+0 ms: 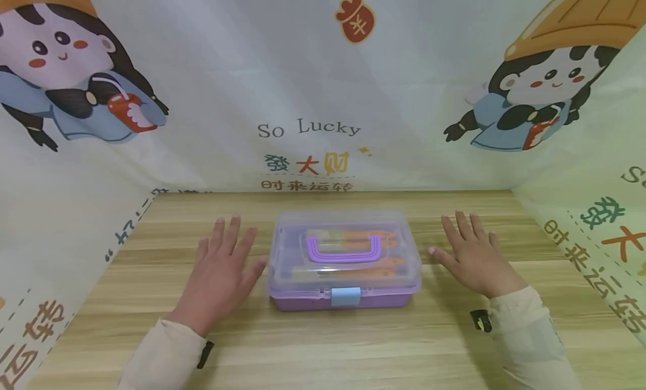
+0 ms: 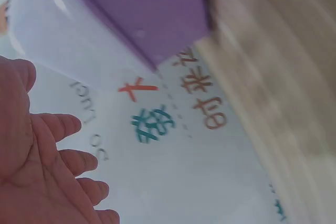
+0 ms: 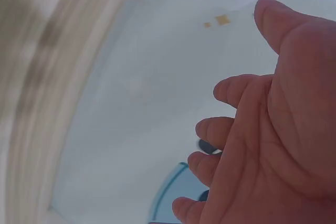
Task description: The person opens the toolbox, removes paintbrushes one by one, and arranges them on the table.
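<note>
A plastic storage box (image 1: 303, 302) with a purple base stands on the table between my hands. Its clear lid (image 1: 290, 244) is down, with a purple handle (image 1: 344, 258) on top and a light blue latch (image 1: 345, 296) in front. Through the lid several orange-and-pale items (image 1: 390, 265) show, their kind unclear. My left hand (image 1: 219, 278) is just left of the box, fingers spread and holding nothing; whether its thumb touches the box I cannot tell. To the right, apart from the box, my right hand (image 1: 471, 261) has its fingers extended and holds nothing.
The wood-grain table (image 1: 303, 351) is enclosed by a printed white cloth (image 1: 212, 98) at the back and both sides. Cartoon figures and lettering cover the cloth. Dark straps (image 1: 481, 321) show at both wrists, beside pale sleeves (image 1: 527, 334).
</note>
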Tool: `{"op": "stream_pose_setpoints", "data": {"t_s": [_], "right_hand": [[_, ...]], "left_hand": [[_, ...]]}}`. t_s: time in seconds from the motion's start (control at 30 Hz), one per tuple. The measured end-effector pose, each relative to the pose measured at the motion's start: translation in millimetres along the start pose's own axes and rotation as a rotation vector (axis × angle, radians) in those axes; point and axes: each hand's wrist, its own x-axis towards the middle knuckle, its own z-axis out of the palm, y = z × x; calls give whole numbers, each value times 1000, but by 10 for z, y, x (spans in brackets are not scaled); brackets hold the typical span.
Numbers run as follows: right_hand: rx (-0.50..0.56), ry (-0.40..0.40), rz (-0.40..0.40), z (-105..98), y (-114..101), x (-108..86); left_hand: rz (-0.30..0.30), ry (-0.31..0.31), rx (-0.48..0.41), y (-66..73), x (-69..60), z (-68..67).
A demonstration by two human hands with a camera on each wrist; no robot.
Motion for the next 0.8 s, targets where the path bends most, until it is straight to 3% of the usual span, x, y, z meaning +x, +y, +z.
{"op": "stream_pose_setpoints", "data": {"t_s": [0.23, 0.4, 0.63, 0.8], "right_hand": [[-55, 79, -54, -111, -225, -104], [-103, 133, -117, -164, -459, -158], [-94, 180, -201, -83, -725, -167], [-148, 254, -314, 119, -885, -137]], "left_hand": [[87, 66, 20, 230, -41, -107], [157, 93, 24, 419, -65, -95], [327, 174, 37, 702, -63, 113], [409, 183, 78, 873, -55, 259]]}}
